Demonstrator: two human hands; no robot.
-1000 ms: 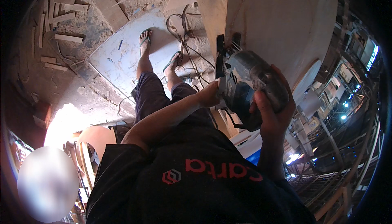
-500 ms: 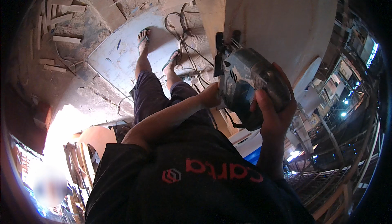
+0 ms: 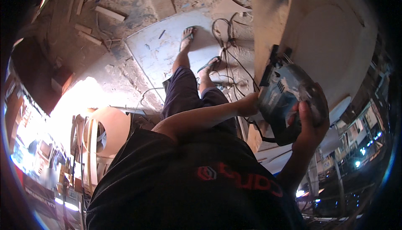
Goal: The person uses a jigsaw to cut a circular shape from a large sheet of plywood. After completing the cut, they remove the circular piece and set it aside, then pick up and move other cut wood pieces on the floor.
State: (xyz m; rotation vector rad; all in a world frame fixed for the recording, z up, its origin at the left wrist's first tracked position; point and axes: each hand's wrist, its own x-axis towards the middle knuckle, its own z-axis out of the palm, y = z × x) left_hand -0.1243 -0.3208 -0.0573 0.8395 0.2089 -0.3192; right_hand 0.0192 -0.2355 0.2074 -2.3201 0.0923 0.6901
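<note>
A dark jigsaw [image 3: 278,100] stands at the right, its flat metal base plate against the edge of a large pale board [image 3: 335,58]. My right hand [image 3: 312,125] is wrapped round the jigsaw's rear handle, the thumb showing on the near side. My left hand [image 3: 249,104] reaches across to the jigsaw's left side, close to its body. Its fingers are hidden behind the tool and the board edge, so what they grip does not show. The blade and its contact with the wood cannot be made out.
Dark cables [image 3: 228,41] lie looped on the dusty floor beside my sandalled feet. I stand on a whitish sheet [image 3: 157,50]. Wood offcuts [image 3: 109,13] are scattered at the far left. A round-holed wooden piece [image 3: 119,125] leans at the lower left, near bright light.
The whole view has swung, so the board, jigsaw and floor appear farther right. My right hand keeps its hold on the jigsaw, and my left hand stays beside it.
</note>
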